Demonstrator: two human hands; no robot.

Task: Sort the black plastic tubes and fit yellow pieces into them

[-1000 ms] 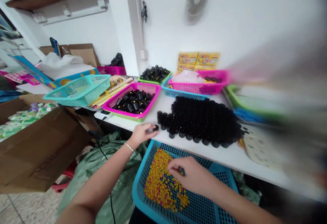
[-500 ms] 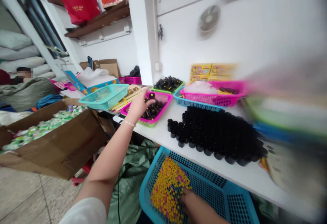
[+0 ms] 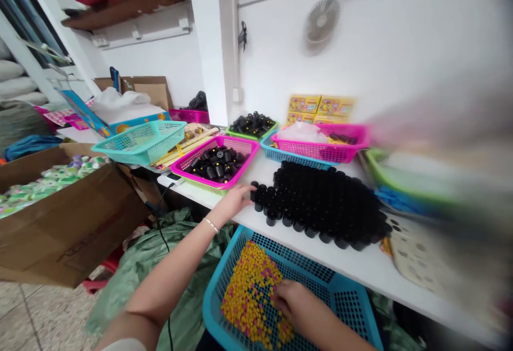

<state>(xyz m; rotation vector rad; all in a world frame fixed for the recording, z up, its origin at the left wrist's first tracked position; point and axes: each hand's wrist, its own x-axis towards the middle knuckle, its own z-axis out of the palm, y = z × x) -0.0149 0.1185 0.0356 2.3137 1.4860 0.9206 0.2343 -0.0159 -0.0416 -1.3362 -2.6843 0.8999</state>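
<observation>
My left hand [image 3: 237,201] is at the left end of a block of small black plastic cylinders [image 3: 326,201] standing packed together on the white table. Its fingers are closed about the outermost black cylinder [image 3: 254,193]. Below the table edge, my right hand [image 3: 292,300] is down in a blue basket [image 3: 340,287], beside many small yellow and pink pieces [image 3: 248,292]. The right fingers are pinched together; whatever is between them is hidden. A pink basket [image 3: 182,166] behind my left hand holds black cylinders with yellow bits.
A cardboard box [image 3: 80,223] of green and white items stands to the left. Along the table's back are a turquoise basket [image 3: 140,142], a green basket [image 3: 240,133] of black pieces and another pink basket [image 3: 320,150]. A fan [image 3: 323,20] is on the wall.
My left hand has moved from the pink basket, down and right to the edge of the black cylinders. My right hand is lifted slightly out of the pieces. The view has shifted.
</observation>
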